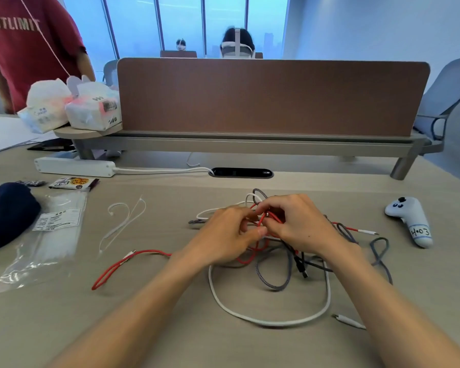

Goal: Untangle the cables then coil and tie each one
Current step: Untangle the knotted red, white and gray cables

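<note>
My two bare hands meet over a tangle of cables in the middle of a pale desk (pixel 170 328). My left hand (pixel 223 235) has its fingers curled and its thumb pressed in, pinching a strand of the red cable (pixel 133 257) at the heart of the knot. My right hand (pixel 300 224) is right beside it, the fingertips almost touching the left ones, with its fingers bent around another loop of the same red cable. One end of that cable trails off to my left as a long narrow loop lying flat on the desk. The other end pokes out to the right past my right wrist.

A white cable (pixel 271 321) sweeps in a wide curve nearest to me, its plug lying by my right forearm. A grey braided cable (pixel 274 285) and a black cable (pixel 300 264) are wound through the tangle under my hands, all still knotted together.

To the left lie two loose white zip ties (pixel 122 224) and, further left, a clear bag of zip ties (pixel 51 235). A white handheld controller (pixel 412 221) with a handwritten label rests well off to the right. A white power strip (pixel 75 167) sits beyond, in front of a brown desk divider (pixel 271 99).
</note>
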Action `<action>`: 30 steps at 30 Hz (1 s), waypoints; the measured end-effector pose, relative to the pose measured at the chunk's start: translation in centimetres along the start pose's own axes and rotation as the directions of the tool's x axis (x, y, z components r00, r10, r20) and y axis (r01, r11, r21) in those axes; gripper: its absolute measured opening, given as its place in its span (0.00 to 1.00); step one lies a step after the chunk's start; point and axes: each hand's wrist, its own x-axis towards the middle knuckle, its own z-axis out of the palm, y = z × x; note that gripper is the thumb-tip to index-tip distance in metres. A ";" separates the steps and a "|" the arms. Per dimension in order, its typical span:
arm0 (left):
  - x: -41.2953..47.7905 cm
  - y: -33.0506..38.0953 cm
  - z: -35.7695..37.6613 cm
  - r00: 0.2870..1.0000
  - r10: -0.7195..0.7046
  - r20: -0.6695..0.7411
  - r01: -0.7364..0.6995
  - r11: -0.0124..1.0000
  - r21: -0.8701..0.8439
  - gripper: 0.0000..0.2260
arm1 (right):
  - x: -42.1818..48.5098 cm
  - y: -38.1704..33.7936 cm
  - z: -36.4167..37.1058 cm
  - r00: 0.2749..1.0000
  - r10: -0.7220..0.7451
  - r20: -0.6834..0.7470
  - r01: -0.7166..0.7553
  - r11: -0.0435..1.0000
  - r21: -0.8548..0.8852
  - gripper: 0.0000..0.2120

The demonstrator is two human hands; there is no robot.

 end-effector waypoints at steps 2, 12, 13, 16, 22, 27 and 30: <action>0.0 -0.2 0.4 0.999 0.036 0.023 -0.036 0.999 -0.028 0.06 | 0.0 -0.1 0.0 1.000 -0.004 0.007 0.004 1.000 0.021 0.09; 0.0 0.4 -1.0 0.999 0.015 0.032 -0.009 0.983 -0.182 0.11 | 0.1 0.8 -0.6 0.989 0.143 -0.027 -0.144 0.987 -0.077 0.23; 0.0 0.3 -1.4 0.999 0.022 0.034 -0.015 0.983 -0.182 0.11 | 0.1 1.0 -0.7 0.988 0.154 -0.025 -0.156 0.984 -0.091 0.22; 0.0 0.2 -2.4 0.999 0.030 0.025 -0.025 0.987 -0.156 0.11 | 0.2 1.4 -1.1 0.989 0.145 0.001 -0.144 0.986 -0.081 0.15; 0.1 -0.8 -4.2 0.999 0.039 -0.013 -0.040 0.997 -0.065 0.13 | -0.3 2.4 -3.4 0.993 0.084 0.081 -0.102 0.961 0.258 0.08; 0.1 -1.1 -5.2 0.997 0.059 -0.050 -0.058 0.998 0.012 0.10 | -0.6 3.2 -3.7 0.985 0.159 0.063 -0.171 0.899 0.403 0.10; 0.0 -1.6 -6.0 0.996 0.053 -0.070 -0.050 0.998 0.047 0.11 | -0.5 3.7 -4.0 0.956 0.290 0.051 -0.288 0.883 0.371 0.10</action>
